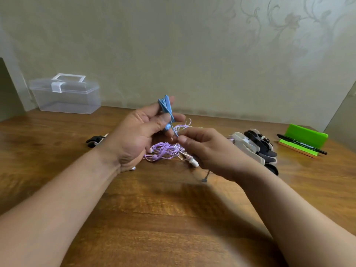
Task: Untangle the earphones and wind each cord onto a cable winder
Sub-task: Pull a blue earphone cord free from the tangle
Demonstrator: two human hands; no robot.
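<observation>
- Tangle (165, 149) of purple and pale pink cords lies on table (173, 209), partly hidden behind both hands; cord count unclear.
- Left hand (138, 135), above tangle: fingers curled round one blue cord bundle (166, 106); winder inside it, cannot tell.
- Right hand (204, 149), just right of tangle: thumb and forefinger pinch the bundle's loose end.
- Winder pile (256, 147), right of tangle: white and black, overlapping, count unclear.
- One clear box (66, 95), far left of tangle: lid closed.
- One black item (95, 140), left of tangle: blurred.
- One green pad (306, 137) with black marker (300, 144), far right of tangle.
</observation>
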